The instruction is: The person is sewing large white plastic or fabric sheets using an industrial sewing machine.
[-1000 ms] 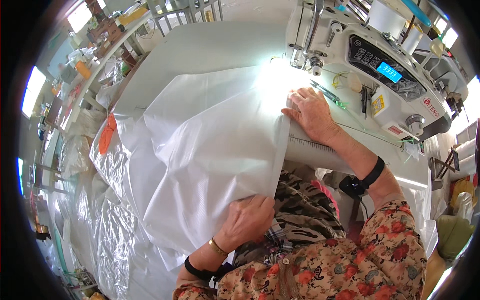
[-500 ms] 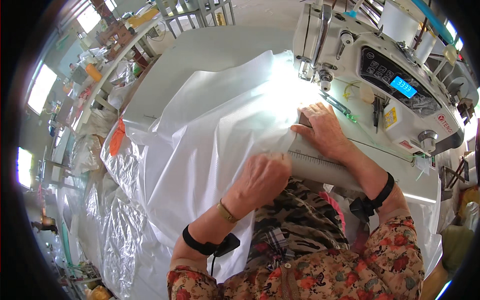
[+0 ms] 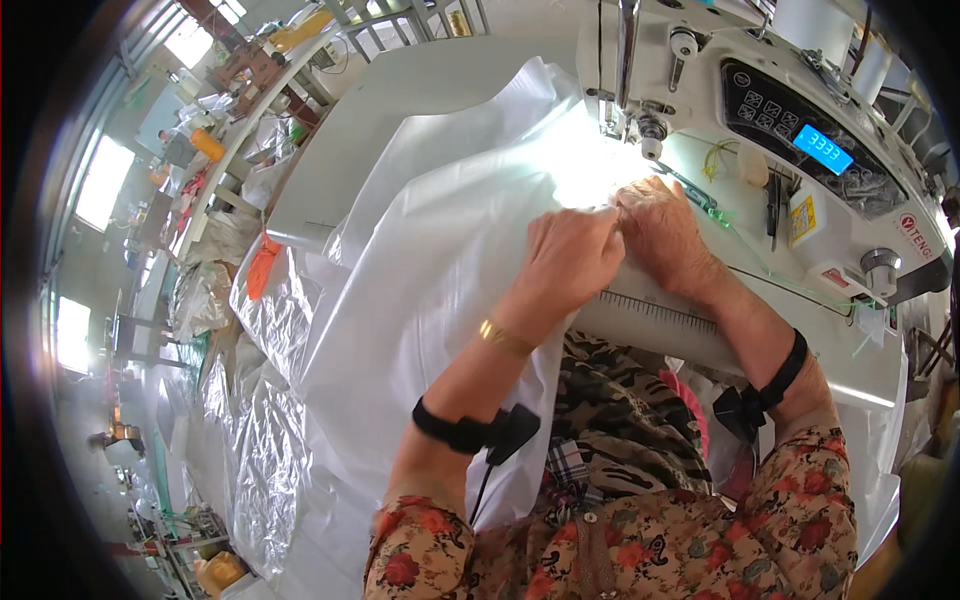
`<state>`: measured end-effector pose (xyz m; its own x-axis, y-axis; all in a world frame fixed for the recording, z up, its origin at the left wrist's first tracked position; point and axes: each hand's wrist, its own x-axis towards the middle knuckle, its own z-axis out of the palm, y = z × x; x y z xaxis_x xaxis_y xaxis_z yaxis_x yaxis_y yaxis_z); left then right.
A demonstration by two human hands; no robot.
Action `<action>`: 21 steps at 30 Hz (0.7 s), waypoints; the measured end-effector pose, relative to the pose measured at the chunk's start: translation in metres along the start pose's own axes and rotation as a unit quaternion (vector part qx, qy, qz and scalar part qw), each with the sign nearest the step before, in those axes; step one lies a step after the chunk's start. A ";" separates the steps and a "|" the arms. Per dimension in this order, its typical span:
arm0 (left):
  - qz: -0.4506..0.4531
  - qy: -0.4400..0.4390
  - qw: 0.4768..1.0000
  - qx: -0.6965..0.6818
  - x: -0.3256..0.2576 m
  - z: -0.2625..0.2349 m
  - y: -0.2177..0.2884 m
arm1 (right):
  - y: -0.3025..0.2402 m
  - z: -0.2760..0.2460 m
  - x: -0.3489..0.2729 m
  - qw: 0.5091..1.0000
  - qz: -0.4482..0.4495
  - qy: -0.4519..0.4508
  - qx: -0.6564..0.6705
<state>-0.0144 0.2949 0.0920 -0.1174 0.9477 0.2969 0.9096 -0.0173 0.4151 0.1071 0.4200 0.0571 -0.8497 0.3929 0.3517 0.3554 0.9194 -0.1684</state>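
Observation:
A large white sheet of thin, shiny material (image 3: 430, 250) spreads over the table and hangs down its near left side. My left hand (image 3: 572, 252) is closed on the sheet's right edge, fingers pinched together. Touching it, my right hand (image 3: 665, 232) has its fingers curled down on the same edge, just in front of the needle area. Above both hands stands a white sewing machine (image 3: 682, 75), its presser parts (image 3: 650, 135) lit by a bright lamp. Glare washes out the sheet there. Thread snips (image 3: 690, 190) lie right of my right hand.
A printed ruler scale (image 3: 660, 308) runs along the table's near edge. Dark tools (image 3: 775, 205) rest beside the machine's base. Crumpled clear plastic (image 3: 265, 450) and an orange scrap (image 3: 263, 266) hang at the left. Farther left is a cluttered bench (image 3: 240, 140).
My left hand has moved up and right to meet my right hand, pulling the sheet's edge along. My right hand's spread fingers have curled in. The view has shifted slightly.

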 end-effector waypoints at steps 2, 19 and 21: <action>0.005 0.023 0.998 -0.063 -0.037 -0.010 0.005 | 0.001 0.000 -0.001 1.000 -0.003 0.020 0.001; 0.035 0.118 0.986 0.114 -0.112 -0.030 -0.144 | -0.094 0.005 -0.097 0.958 0.012 0.139 0.252; 0.032 0.116 0.987 0.102 -0.111 -0.030 -0.143 | -0.124 0.029 -0.108 0.894 0.163 0.032 0.415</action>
<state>-0.1435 0.1827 0.0250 -0.1243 0.8480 0.5153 0.9768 0.0132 0.2139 0.1431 0.2632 0.0133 -0.7201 0.6626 0.2058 0.1468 0.4354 -0.8882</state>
